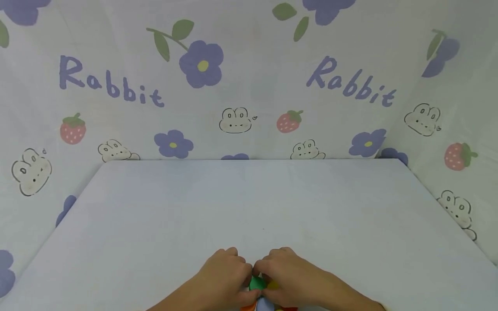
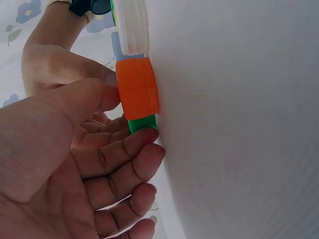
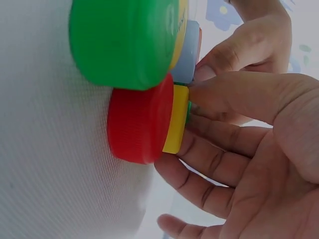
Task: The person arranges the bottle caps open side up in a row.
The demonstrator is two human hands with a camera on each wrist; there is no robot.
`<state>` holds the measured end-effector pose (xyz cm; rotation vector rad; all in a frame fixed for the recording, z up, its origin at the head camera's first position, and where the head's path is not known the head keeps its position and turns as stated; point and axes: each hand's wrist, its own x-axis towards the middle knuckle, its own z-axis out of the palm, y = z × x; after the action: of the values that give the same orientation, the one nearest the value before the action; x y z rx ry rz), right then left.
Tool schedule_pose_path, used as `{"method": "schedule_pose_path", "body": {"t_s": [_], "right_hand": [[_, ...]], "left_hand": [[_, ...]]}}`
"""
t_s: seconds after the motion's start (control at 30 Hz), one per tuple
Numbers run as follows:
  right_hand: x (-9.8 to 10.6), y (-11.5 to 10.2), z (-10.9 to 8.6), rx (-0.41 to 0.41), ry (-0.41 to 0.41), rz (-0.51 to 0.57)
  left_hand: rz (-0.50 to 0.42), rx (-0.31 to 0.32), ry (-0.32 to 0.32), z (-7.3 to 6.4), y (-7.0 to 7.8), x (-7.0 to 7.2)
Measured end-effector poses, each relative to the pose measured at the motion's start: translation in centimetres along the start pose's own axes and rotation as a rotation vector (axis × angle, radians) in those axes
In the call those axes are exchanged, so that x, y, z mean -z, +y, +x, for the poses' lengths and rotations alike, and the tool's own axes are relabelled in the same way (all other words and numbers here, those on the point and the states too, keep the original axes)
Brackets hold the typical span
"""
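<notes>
My left hand (image 1: 225,276) and right hand (image 1: 288,274) meet at the bottom centre of the head view, fingers curled around a tight cluster of coloured bottle caps. A green cap (image 1: 256,283) lies between them, beside a yellow cap (image 1: 273,285) and a pale blue cap (image 1: 265,304). In the left wrist view, the left thumb presses an orange cap (image 2: 137,88) while the index fingertip is at the green one. The right wrist view has the right thumb by the yellow and blue caps, with fingers behind. A ribbed red cap (image 3: 139,122) is close by the fingers.
The caps are on a white table (image 1: 249,207). Another, larger-looking green cap (image 3: 119,42) stands nearest the right wrist camera. A translucent white cap (image 2: 133,27) is beside the orange one. Printed rabbit cloth (image 1: 249,86) hangs behind and at both sides.
</notes>
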<state>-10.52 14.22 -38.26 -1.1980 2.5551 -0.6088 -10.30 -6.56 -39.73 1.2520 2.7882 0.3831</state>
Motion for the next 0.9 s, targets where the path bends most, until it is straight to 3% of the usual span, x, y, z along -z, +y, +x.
{"method": "schedule_pose_path", "body": {"t_s": [0.9], "right_hand": [[-0.62,0.07,0.38,0.035,0.077,-0.016]], "left_hand": [[-0.182,0.033,-0.009,-0.03,-0.10,0.06]]}}
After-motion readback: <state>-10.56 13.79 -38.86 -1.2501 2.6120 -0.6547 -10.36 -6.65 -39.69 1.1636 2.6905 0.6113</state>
